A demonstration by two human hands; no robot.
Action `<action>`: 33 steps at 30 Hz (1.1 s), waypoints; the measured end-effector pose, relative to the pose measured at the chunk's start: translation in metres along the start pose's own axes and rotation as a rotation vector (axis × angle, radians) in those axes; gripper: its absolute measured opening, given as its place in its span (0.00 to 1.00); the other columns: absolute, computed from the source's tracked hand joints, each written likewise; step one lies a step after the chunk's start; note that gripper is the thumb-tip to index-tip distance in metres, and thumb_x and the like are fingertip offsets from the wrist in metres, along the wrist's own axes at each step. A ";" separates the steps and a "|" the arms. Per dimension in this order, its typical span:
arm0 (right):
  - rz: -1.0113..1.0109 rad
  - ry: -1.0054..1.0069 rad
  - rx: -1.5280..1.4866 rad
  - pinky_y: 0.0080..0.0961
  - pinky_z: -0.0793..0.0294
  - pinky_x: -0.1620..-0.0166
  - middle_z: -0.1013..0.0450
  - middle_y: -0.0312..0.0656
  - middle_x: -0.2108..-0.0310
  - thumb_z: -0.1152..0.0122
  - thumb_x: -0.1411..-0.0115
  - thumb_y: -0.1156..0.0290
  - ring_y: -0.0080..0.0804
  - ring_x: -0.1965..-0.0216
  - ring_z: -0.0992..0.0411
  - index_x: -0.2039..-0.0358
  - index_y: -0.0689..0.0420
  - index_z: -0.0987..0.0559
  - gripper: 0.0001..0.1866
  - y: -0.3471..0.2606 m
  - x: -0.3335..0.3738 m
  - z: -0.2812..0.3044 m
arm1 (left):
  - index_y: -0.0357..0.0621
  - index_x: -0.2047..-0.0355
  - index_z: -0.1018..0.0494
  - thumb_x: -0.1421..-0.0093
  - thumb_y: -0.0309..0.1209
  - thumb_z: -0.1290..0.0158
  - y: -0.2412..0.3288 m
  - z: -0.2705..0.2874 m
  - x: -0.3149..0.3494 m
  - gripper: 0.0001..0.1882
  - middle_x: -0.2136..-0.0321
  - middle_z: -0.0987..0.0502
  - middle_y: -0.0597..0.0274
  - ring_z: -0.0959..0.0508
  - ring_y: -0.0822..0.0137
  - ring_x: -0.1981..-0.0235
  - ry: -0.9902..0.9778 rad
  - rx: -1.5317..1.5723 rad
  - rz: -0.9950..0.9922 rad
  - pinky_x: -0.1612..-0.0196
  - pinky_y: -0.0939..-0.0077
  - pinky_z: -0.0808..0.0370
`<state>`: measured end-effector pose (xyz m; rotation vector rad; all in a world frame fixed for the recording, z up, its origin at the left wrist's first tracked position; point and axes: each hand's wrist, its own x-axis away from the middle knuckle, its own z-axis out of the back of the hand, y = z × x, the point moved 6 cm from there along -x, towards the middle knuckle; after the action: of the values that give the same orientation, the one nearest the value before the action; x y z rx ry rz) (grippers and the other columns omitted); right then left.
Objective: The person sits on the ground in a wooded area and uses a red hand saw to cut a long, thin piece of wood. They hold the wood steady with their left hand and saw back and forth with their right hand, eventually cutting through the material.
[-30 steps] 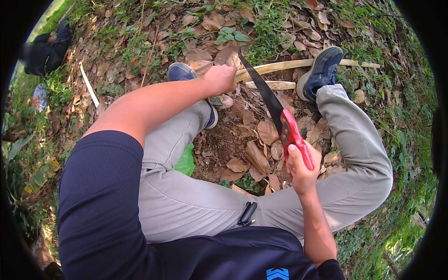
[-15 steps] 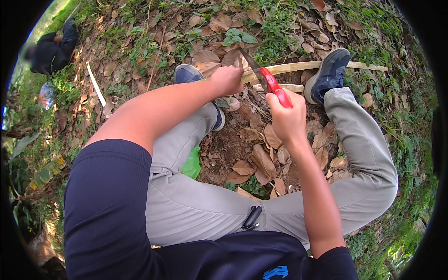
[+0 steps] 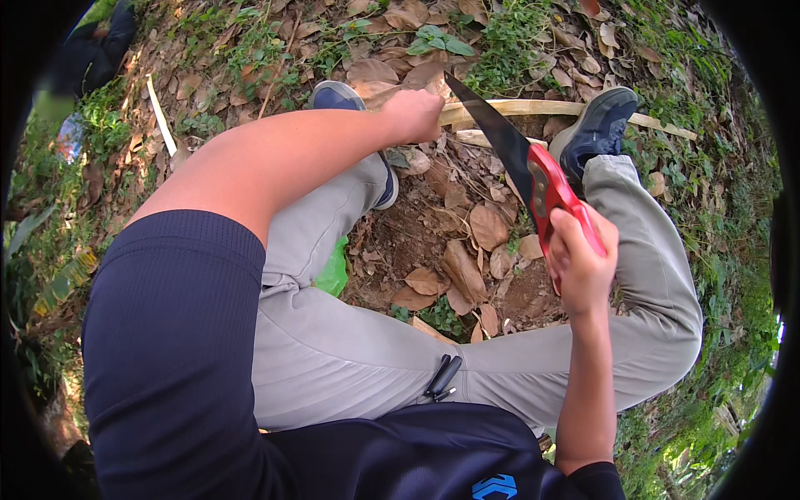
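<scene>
You are wearing a dark navy shirt [image 3: 367, 458], its left sleeve [image 3: 171, 333] showing fine ribbing and a stitched hem, its plainer right sleeve [image 3: 596, 481] showing at the near right. A bright blue angular mark [image 3: 495, 487] is standing out on the near front. Pale grey trousers [image 3: 358, 342] are creasing at the knees, slim black pieces [image 3: 442, 377] lying at the waist. On your feet, navy shoes [image 3: 602, 125] with greyish soles are showing farther off.

Long pale split-wood strip [image 3: 533, 107]: lay across dry brown leaves [image 3: 462, 271]. Bare left hand [image 3: 416, 115]: was closed at the strip's left visible end. Bare right hand [image 3: 586, 254]: gripped, below the strip, a red-handled, dark-bladed handsaw [image 3: 546, 187]. Navy cloth shoe with grey sole [image 3: 602, 125]: covered part of the strip's right side.
</scene>
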<state>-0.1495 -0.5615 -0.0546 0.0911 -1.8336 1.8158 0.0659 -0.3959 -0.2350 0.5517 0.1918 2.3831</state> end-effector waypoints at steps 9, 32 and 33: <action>0.106 0.004 0.097 0.23 0.45 0.76 0.37 0.27 0.84 0.40 0.39 0.70 0.14 0.81 0.43 0.81 0.60 0.28 0.15 0.018 -0.043 -0.014 | 0.36 0.61 0.21 0.48 0.35 0.44 0.002 0.008 -0.005 0.18 0.66 0.17 0.40 0.16 0.44 0.64 -0.020 -0.006 -0.027 0.57 0.53 0.19; 0.153 0.058 0.223 0.24 0.44 0.78 0.38 0.29 0.86 0.40 0.40 0.70 0.16 0.83 0.44 0.81 0.61 0.30 0.15 0.017 -0.048 -0.038 | 0.36 0.62 0.20 0.48 0.36 0.45 0.002 0.007 -0.001 0.17 0.68 0.17 0.40 0.16 0.44 0.66 -0.049 -0.033 -0.040 0.60 0.53 0.18; 0.071 0.019 0.097 0.22 0.45 0.79 0.38 0.27 0.86 0.41 0.39 0.71 0.14 0.84 0.44 0.79 0.60 0.29 0.14 0.014 -0.030 -0.029 | 0.36 0.62 0.20 0.48 0.36 0.45 -0.004 0.006 0.001 0.17 0.68 0.17 0.40 0.16 0.44 0.66 -0.030 -0.021 -0.028 0.60 0.53 0.18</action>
<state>-0.1210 -0.5430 -0.0817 0.0454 -1.7562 1.9482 0.0701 -0.3927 -0.2300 0.5707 0.1597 2.3461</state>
